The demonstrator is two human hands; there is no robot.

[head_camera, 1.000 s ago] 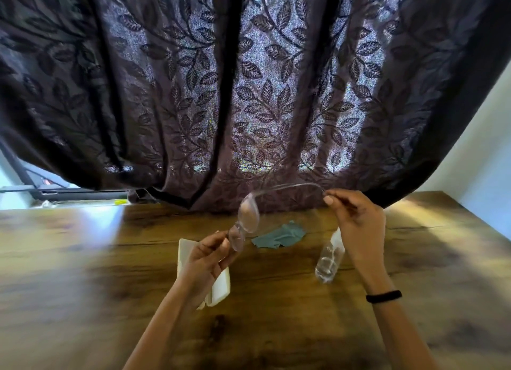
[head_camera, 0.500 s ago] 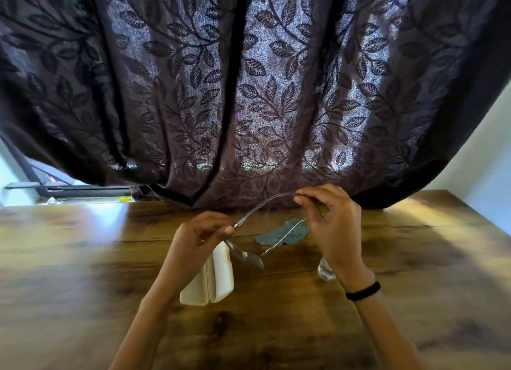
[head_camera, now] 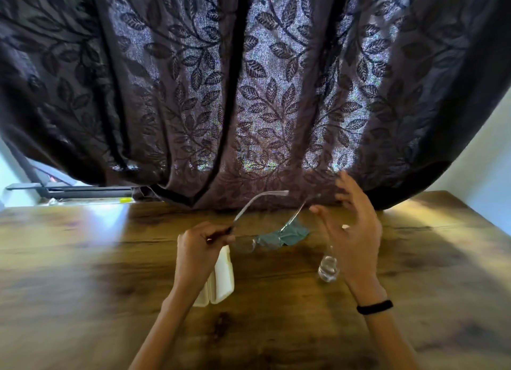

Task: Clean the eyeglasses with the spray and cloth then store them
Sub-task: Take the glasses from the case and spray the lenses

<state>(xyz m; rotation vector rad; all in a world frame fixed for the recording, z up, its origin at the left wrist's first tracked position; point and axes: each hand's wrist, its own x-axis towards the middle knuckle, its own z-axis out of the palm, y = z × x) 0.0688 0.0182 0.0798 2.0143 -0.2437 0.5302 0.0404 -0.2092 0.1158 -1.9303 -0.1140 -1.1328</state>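
Observation:
My left hand (head_camera: 199,248) pinches the clear rimless eyeglasses (head_camera: 260,226) at the left hinge and holds them above the table, lenses low, both temples spread and pointing up toward the curtain. My right hand (head_camera: 352,231) hovers just right of the right temple tip with fingers spread, holding nothing. A teal cloth (head_camera: 287,235) lies crumpled on the table behind the lenses. A small clear spray bottle (head_camera: 328,268) stands partly hidden behind my right palm. An open white glasses case (head_camera: 221,281) lies beneath my left wrist.
The wooden table (head_camera: 110,300) spreads wide on both sides. A dark leaf-patterned curtain (head_camera: 249,93) hangs down to its far edge. A window sill (head_camera: 83,195) shows at the far left, a white wall (head_camera: 492,176) at the right.
My right hand has let go of the temple and opened. The glasses have tilted so the lenses lie lower, and my left hand now holds them alone.

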